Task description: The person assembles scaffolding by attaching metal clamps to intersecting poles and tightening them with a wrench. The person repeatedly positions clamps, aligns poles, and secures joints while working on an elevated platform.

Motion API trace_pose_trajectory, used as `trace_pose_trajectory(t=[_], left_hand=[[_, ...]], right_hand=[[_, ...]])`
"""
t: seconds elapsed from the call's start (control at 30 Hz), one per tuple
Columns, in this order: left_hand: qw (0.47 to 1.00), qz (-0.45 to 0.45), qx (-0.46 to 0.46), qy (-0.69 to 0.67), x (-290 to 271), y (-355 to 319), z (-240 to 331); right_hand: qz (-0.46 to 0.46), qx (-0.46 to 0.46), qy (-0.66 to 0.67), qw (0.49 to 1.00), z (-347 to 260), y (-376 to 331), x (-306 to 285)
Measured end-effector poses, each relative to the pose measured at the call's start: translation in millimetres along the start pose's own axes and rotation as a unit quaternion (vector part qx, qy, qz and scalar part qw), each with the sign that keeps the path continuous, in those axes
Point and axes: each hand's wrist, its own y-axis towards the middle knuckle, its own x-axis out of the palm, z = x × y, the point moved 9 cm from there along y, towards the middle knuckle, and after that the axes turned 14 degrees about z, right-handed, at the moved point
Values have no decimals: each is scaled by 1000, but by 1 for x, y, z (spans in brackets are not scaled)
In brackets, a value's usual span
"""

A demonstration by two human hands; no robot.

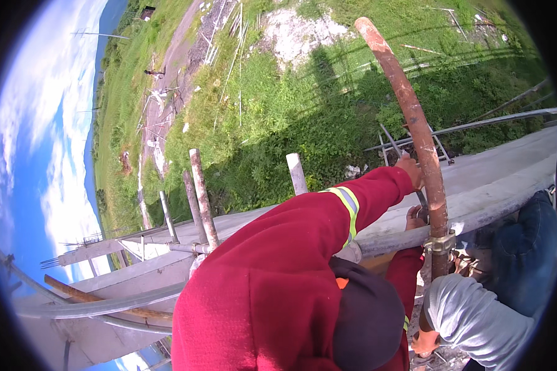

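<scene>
Neither my left hand nor my right hand can be made out. Directly in front of me, a co-worker in a red long-sleeved top (247, 297) with reflective bands and a dark cap (368, 312) bends forward. One hand of the co-worker (408, 168) grips a slim grey metal bar (395, 143), beside a tall rusty pipe (414, 111). The co-worker's other hand (416, 217) is lower, close to the same pipe. A scaffold clamp (440, 243) sits around the pipe. At lower right, a bare hand (424, 342) is near a grey sleeve (476, 315); whose it is cannot be told.
A concrete ledge (476, 182) runs across, with a grey horizontal pipe (476, 217) along it. Upright poles (203, 198) and a white-topped post (296, 173) stand left. Curved rails (105, 307) cross at lower left. Blue jeans (526, 253) show at right. Grassy ground (278, 117) lies far below.
</scene>
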Motion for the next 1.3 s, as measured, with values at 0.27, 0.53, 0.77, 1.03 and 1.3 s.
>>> trace_pose_trajectory(t=[0.27, 0.53, 0.77, 1.03, 1.3], left_hand=[[919, -197, -336, -70, 15, -155, 7], [988, -139, 60, -21, -4, 8, 23], [973, -74, 169, 141, 29, 43, 18], [896, -181, -387, -126, 9, -156, 13], [958, -211, 115, 158, 11, 31, 31]], right_hand=[[191, -31, -35, 980, 7, -2, -23], [220, 1, -126, 967, 26, -12, -5], [217, -4, -103, 971, 23, -2, 5], [229, -7, -67, 971, 25, -34, -5], [210, 3, -93, 973, 30, -7, -1]])
